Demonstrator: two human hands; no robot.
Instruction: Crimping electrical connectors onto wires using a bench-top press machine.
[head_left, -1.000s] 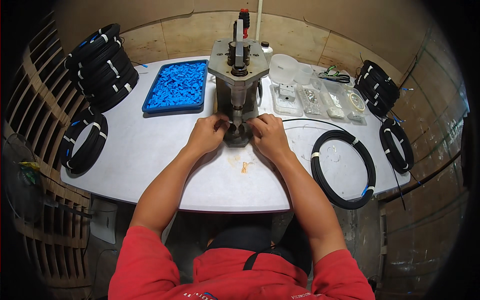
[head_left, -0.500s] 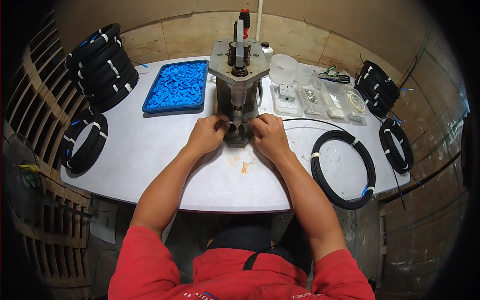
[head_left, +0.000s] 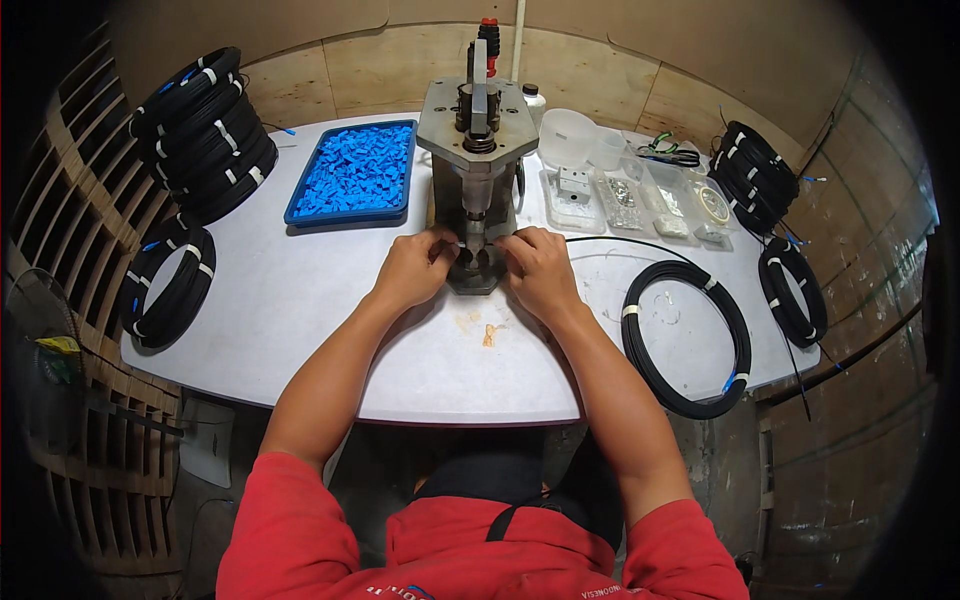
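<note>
A metal bench press stands upright at the middle of the table, with its plunger coming down over a small base. My left hand is at the left of that base, thumb and fingers pinched together; what they hold is too small to make out. On the other side, my right hand is closed on a thin black cable close to the press. This cable runs off to the right toward a black cable coil tied with white bands, lying flat on the table.
A blue tray full of small blue connector pieces lies left of the press. Stacked black coils stand at the far left, more coils at the right. Clear plastic containers and small-parts boxes sit behind my right hand.
Both hands and the cable keep their places. At the far left edge, a yellow and green thing beside the slatted wall has shifted slightly.
</note>
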